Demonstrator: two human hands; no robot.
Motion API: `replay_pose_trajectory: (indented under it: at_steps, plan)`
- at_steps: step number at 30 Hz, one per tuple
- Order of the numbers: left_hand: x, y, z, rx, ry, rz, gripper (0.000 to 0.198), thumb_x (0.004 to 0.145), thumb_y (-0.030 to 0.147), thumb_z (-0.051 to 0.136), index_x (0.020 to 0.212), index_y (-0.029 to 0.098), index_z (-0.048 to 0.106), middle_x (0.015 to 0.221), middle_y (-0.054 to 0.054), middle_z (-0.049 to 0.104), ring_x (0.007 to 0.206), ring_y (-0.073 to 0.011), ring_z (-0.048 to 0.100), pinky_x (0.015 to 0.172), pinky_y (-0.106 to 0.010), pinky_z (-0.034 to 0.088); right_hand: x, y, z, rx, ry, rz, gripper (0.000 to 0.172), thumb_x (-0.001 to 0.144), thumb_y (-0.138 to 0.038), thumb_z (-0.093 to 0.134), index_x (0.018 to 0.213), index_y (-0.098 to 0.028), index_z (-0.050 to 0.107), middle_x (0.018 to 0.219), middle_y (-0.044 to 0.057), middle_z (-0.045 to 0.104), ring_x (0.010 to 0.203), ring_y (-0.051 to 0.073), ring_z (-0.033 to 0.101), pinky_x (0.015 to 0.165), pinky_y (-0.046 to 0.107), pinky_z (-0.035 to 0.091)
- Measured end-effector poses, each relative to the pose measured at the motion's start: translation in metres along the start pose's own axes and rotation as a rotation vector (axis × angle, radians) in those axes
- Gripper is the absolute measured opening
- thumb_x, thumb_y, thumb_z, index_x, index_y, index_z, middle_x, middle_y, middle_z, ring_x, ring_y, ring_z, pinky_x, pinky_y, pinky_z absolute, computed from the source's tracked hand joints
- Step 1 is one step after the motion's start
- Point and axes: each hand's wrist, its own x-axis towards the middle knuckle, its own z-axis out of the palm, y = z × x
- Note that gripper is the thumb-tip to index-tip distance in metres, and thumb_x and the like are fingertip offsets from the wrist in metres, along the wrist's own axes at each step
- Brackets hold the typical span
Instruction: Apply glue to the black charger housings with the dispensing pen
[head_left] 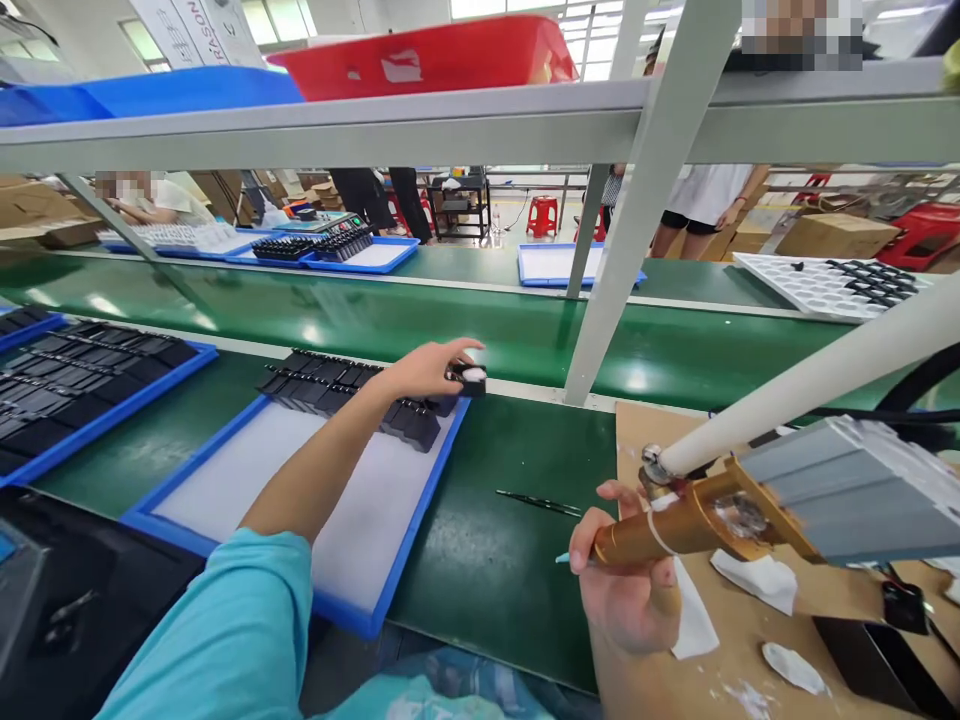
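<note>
My left hand point(424, 372) reaches over the far right corner of a blue-rimmed tray point(409, 545) and pinches a small black box-shaped part point(471, 382) with something white on it. Rows of similar black parts point(334, 380) fill the tray's far end, while white lining shows in its near half. My right hand point(630, 580) is wrapped around a copper-coloured dispensing gun point(634, 538). Its thin teal tip point(562, 558) points left. Black tweezers point(540, 502) lie on the green bench between the hands.
A slanted white pole point(795, 380) runs to the gun, with a grey metal block point(855, 490) behind it. White scraps point(757, 580) lie on cardboard at right. Another full tray point(82, 385) stands left. A shelf post point(619, 240) rises ahead; people are beyond.
</note>
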Motion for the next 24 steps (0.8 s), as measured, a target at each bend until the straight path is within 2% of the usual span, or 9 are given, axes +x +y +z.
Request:
replay_pose_trajectory:
  at_steps: [3,5,8,11,14,17,19,21,24]
  plan:
    - [-0.051,0.041,0.029,0.001,-0.145,0.314,0.071,0.073,0.012,0.057,0.141,0.026,0.041,0.121,0.001,0.069,0.098,-0.0192,0.063,0.090,-0.028,0.045,0.002,-0.001,0.000,0.002,0.009,-0.008,0.036,0.088,-0.047,0.045,0.117,-0.029,0.056,0.108,0.004,0.056,0.044,0.008,0.057,0.037,0.027,0.036]
    - [-0.077,0.059,0.051,0.002,-0.261,0.414,0.071,0.073,0.009,0.056,0.141,0.027,0.043,0.118,0.001,0.070,0.097,-0.0197,0.062,0.091,-0.029,0.043,0.003,-0.001,-0.001,0.014,0.010,-0.014,0.036,0.087,-0.047,0.047,0.117,-0.028,0.057,0.107,0.004,0.057,0.043,0.009,0.056,0.035,0.027,0.035]
    - [-0.098,0.070,0.080,-0.051,-0.405,0.487,0.077,0.069,0.002,0.053,0.142,0.027,0.043,0.117,0.001,0.071,0.100,-0.0206,0.061,0.098,-0.032,0.041,0.004,-0.001,-0.002,0.024,0.018,-0.039,0.038,0.086,-0.046,0.048,0.118,-0.027,0.057,0.107,0.004,0.059,0.043,0.009,0.056,0.032,0.027,0.036]
    - [-0.108,0.067,0.097,-0.178,-0.484,0.539,0.082,0.069,-0.001,0.051,0.145,0.028,0.040,0.123,0.000,0.068,0.113,-0.0208,0.059,0.106,-0.033,0.038,0.005,0.000,-0.003,0.022,0.022,-0.042,0.037,0.086,-0.045,0.048,0.118,-0.028,0.057,0.107,0.004,0.060,0.042,0.009,0.056,0.032,0.027,0.038]
    - [-0.124,0.063,0.107,-0.296,-0.382,0.451,0.085,0.075,0.010,0.062,0.151,0.027,0.029,0.152,-0.006,0.040,0.140,-0.0268,0.035,0.114,-0.039,0.033,0.006,0.000,-0.002,0.023,0.017,-0.041,0.036,0.086,-0.045,0.049,0.117,-0.029,0.058,0.107,0.003,0.061,0.042,0.009,0.056,0.032,0.027,0.038]
    - [-0.149,0.062,0.124,-0.401,-0.148,0.140,0.105,0.074,0.039,0.077,0.155,0.031,0.011,0.162,-0.010,0.012,0.147,-0.0336,0.018,0.117,-0.047,0.029,0.007,0.000,-0.002,0.034,0.007,-0.058,0.035,0.085,-0.045,0.050,0.115,-0.028,0.059,0.107,0.004,0.062,0.042,0.009,0.055,0.030,0.026,0.038]
    - [-0.165,0.065,0.141,-0.480,-0.045,-0.026,0.118,0.069,0.051,0.080,0.155,0.034,0.001,0.163,-0.011,0.008,0.146,-0.0344,0.021,0.115,-0.050,0.031,0.007,0.001,-0.002,0.033,0.005,-0.062,0.035,0.086,-0.044,0.049,0.115,-0.028,0.059,0.106,0.004,0.063,0.043,0.009,0.056,0.030,0.026,0.038]
    - [-0.174,0.072,0.162,-0.544,0.033,-0.109,0.125,0.066,0.053,0.082,0.154,0.035,-0.005,0.162,-0.011,0.009,0.145,-0.0333,0.026,0.114,-0.050,0.033,0.007,0.000,-0.002,0.017,0.012,-0.064,0.035,0.086,-0.045,0.049,0.114,-0.029,0.059,0.106,0.004,0.063,0.043,0.009,0.056,0.030,0.026,0.038]
    - [-0.175,0.086,0.192,-0.596,0.180,-0.179,0.125,0.067,0.049,0.082,0.153,0.033,-0.006,0.156,-0.013,0.029,0.140,-0.0307,0.036,0.114,-0.050,0.033,0.006,-0.001,-0.001,-0.011,0.020,-0.054,0.035,0.085,-0.047,0.049,0.114,-0.030,0.059,0.105,0.003,0.062,0.042,0.009,0.055,0.030,0.026,0.038]
